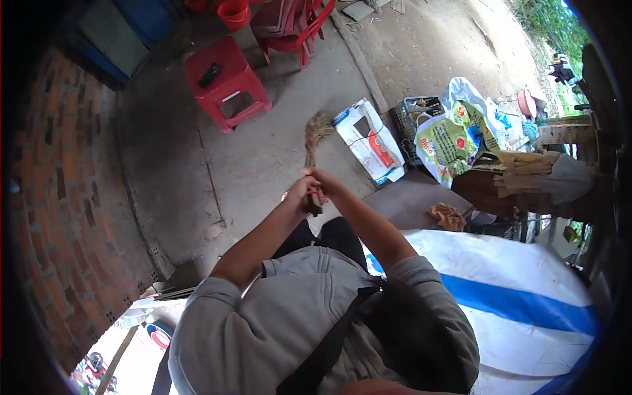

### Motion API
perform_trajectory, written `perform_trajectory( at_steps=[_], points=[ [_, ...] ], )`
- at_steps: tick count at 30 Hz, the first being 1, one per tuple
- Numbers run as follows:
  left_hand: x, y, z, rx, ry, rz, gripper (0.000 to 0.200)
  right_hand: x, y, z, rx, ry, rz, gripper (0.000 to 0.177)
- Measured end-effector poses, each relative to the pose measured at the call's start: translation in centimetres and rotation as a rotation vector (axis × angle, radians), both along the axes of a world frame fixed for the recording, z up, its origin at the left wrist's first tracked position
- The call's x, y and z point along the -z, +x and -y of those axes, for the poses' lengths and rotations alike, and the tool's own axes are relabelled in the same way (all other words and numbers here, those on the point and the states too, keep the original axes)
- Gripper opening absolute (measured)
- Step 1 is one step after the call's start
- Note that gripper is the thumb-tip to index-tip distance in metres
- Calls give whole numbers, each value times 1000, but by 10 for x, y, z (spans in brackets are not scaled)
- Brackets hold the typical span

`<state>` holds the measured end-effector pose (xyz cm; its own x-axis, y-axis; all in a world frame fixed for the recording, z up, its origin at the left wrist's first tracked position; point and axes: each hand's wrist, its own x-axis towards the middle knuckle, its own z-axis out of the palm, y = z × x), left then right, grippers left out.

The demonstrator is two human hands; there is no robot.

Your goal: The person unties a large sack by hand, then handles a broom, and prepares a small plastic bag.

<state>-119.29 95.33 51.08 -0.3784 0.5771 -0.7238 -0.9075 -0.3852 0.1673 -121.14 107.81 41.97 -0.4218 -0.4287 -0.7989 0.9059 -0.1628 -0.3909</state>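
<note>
Your L hand (299, 192): fingers curled shut round fibre bundle (316, 130), near its lower end. Your R hand (324, 181): also closed on bundle, touching L hand. Bundle held over concrete floor, below-right of red stool (227, 82), frayed end nearer stool. White sack (368, 141) further right of stool, just beside bundle.

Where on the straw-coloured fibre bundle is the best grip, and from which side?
Grip the fibre bundle on its narrow, compact lower stem, where the left hand and right hand close around it from opposite sides. The upper end fans into a loose frayed tuft, probably too soft for a firm hold.
</note>
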Motion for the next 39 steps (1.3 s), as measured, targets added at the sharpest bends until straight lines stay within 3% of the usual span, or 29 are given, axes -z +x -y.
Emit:
perform_trajectory(
  at_steps=[1,3,4,5,8,10,14,18,24,27,28,30,32,35,37,38,39],
  points=[
    [-15,-5,6,-108,61,103,19,-1,-11,9,-70,80,70,19],
    [-50,-15,21,-216,112,205,21,22,-22,26,-201,-207,-280,17],
    [-60,-18,25,-334,91,260,21,23,-34,23,-203,-211,-277,17],
    [-63,-24,25,-455,69,316,22,25,-42,37,-103,-254,-279,16],
    [-47,-45,8,-581,79,259,22,22,-34,20,184,-381,-274,14],
    [-25,-66,-10,-594,97,214,21,27,-70,30,359,-471,-272,13],
    [-9,-119,-92,-671,144,149,22,19,-121,-39,722,-672,-259,11],
    [2,-179,-193,-570,320,202,21,13,-185,-121,1177,-796,-233,10],
    [5,-272,-311,-182,540,250,34,-7,-249,-241,1885,-985,-269,10],
    [-36,-306,-327,-50,329,138,29,-10,-264,-245,2243,-1085,-249,10],
    [-63,-312,-327,-122,185,86,27,-13,-266,-242,2360,-1123,-242,11],
    [-42,-326,-315,-68,173,140,25,-18,-303,-222,2595,-1224,-244,12],
    [-30,-344,-290,37,359,165,24,-41,-337,-222,2586,-1249,-331,10],
    [-46,-376,-272,54,339,271,24,-70,-354,-167,2539,-1171,-461,8],
    [-56,-404,-269,-148,307,390,24,-90,-377,-149,2505,-1105,-536,9],
    [-58,-417,-268,-112,305,385,24,-103,-394,-148,2495,-1065,-570,10],
    [-61,-430,-269,-64,332,397,25,-116,-409,-156,2601,-1046,-459,19]
  ],
)
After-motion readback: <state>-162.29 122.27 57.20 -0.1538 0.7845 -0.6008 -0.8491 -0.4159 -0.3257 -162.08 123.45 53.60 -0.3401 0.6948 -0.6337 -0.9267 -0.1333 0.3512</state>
